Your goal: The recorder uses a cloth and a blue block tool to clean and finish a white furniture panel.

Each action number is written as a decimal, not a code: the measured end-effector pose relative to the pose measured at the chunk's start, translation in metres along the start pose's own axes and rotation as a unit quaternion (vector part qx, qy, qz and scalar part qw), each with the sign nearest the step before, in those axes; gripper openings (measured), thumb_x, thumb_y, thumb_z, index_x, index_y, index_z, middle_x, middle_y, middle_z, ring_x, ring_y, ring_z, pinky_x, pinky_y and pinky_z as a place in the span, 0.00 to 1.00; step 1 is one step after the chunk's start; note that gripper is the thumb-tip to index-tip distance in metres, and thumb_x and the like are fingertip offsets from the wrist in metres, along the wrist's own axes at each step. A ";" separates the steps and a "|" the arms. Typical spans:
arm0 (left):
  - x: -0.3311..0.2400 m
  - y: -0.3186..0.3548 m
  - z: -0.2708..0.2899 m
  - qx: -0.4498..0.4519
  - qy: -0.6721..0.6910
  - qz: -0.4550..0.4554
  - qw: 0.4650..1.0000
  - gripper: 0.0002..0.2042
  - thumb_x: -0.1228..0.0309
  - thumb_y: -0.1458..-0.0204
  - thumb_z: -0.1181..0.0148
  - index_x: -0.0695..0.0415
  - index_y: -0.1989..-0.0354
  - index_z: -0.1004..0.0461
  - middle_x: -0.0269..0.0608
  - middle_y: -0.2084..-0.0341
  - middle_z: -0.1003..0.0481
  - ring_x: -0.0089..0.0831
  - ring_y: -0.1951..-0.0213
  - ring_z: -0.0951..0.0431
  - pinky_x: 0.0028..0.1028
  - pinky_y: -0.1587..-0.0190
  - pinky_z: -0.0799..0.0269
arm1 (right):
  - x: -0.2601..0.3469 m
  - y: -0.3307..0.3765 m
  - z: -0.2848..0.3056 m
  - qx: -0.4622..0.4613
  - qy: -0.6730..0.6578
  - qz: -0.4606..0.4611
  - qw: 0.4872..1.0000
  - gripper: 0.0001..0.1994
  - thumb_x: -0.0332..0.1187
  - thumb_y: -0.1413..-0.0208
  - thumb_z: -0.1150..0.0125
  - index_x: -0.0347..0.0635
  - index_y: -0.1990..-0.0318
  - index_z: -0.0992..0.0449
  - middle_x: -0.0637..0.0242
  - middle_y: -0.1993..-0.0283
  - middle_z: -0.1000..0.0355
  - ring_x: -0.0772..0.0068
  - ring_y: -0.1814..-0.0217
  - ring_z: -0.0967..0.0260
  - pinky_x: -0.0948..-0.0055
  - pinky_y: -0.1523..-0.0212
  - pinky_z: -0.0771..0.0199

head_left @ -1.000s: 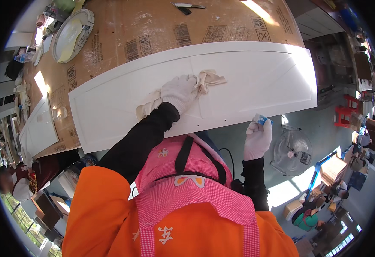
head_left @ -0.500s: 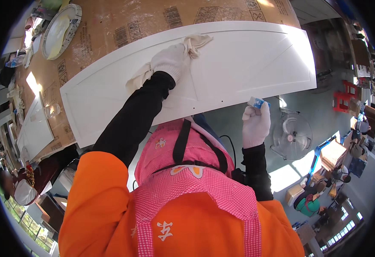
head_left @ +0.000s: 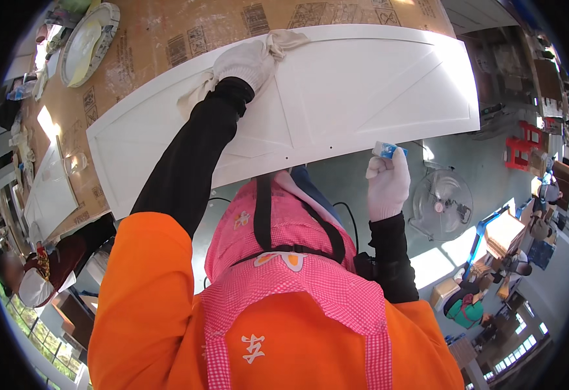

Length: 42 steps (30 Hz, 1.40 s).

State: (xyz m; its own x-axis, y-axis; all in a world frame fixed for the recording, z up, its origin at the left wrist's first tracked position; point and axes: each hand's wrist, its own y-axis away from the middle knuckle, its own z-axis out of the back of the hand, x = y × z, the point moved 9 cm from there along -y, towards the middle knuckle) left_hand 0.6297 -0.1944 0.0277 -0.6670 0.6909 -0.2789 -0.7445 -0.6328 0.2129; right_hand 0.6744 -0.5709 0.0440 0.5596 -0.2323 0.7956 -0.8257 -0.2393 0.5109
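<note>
In a white knit glove, my left hand (head_left: 244, 64) presses a cream cloth (head_left: 287, 43) against a large white panel (head_left: 356, 84). The cloth sticks out on both sides of the glove, close to the panel's far edge. Shallow framed grooves run across the panel, and two small dark holes sit along its near edge. Off that near edge, to the right, my gloved right hand (head_left: 388, 185) is raised above the floor. Its thumb and fingers pinch a small blue and white block (head_left: 388, 150); the exact kind of this block cannot be made out.
Brown printed cardboard (head_left: 154, 32) covers the table under the panel. A round tray (head_left: 105, 26) stands at the far left, and a smaller white panel (head_left: 51, 195) lies nearer. A floor fan (head_left: 441, 203) and red stools (head_left: 525, 144) are right. Other people work at both sides.
My left hand and the cloth have moved slightly farther away and to the left across the panel. My right hand keeps nearly the same place, still holding the block.
</note>
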 end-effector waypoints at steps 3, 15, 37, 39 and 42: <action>-0.018 0.024 -0.013 0.019 0.015 -0.022 0.999 0.22 0.48 0.43 0.49 0.58 0.62 0.24 0.53 0.67 0.21 0.54 0.60 0.21 0.47 0.58 0.28 | 0.000 0.004 0.010 -0.011 0.004 -0.001 1.000 0.12 0.40 0.35 0.48 0.38 0.57 0.29 0.64 0.63 0.29 0.76 0.71 0.35 0.75 0.72 0.36; -0.074 0.233 -0.022 0.306 0.011 -0.227 0.924 0.16 0.51 0.48 0.42 0.52 0.69 0.21 0.44 0.75 0.21 0.45 0.68 0.18 0.43 0.65 0.23 | -0.010 -0.006 -0.022 0.046 -0.011 -0.041 0.998 0.10 0.39 0.35 0.47 0.41 0.58 0.29 0.67 0.63 0.28 0.76 0.71 0.34 0.75 0.74 0.36; 0.124 0.144 0.071 0.083 0.681 0.008 0.727 0.16 0.67 0.37 0.46 0.60 0.44 0.27 0.36 0.51 0.24 0.25 0.50 0.25 0.28 0.45 0.30 | -0.020 -0.004 -0.072 0.034 0.005 -0.082 0.996 0.13 0.42 0.34 0.46 0.42 0.55 0.28 0.64 0.64 0.25 0.75 0.70 0.34 0.76 0.71 0.38; 0.134 0.087 0.102 0.018 0.754 0.114 0.647 0.17 0.66 0.36 0.47 0.59 0.41 0.29 0.40 0.50 0.24 0.26 0.46 0.26 0.27 0.42 0.31 | -0.027 0.006 -0.077 0.025 0.001 -0.083 0.996 0.13 0.42 0.34 0.46 0.41 0.55 0.28 0.63 0.64 0.25 0.75 0.70 0.34 0.76 0.72 0.38; 0.159 0.019 0.122 -0.029 0.793 0.127 0.595 0.21 0.63 0.36 0.46 0.58 0.38 0.33 0.44 0.44 0.29 0.34 0.44 0.26 0.31 0.40 0.31 | -0.034 0.016 -0.076 0.012 -0.006 -0.095 0.995 0.13 0.42 0.34 0.46 0.41 0.55 0.28 0.62 0.64 0.26 0.74 0.71 0.34 0.75 0.72 0.38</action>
State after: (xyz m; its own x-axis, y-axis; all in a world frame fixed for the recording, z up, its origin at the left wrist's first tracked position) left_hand 0.5059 -0.0534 0.1014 0.1431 -0.5987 -0.7881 -0.5928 -0.6895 0.4161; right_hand 0.6369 -0.4955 0.0493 0.7060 -0.1922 0.6816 -0.7034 -0.3018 0.6435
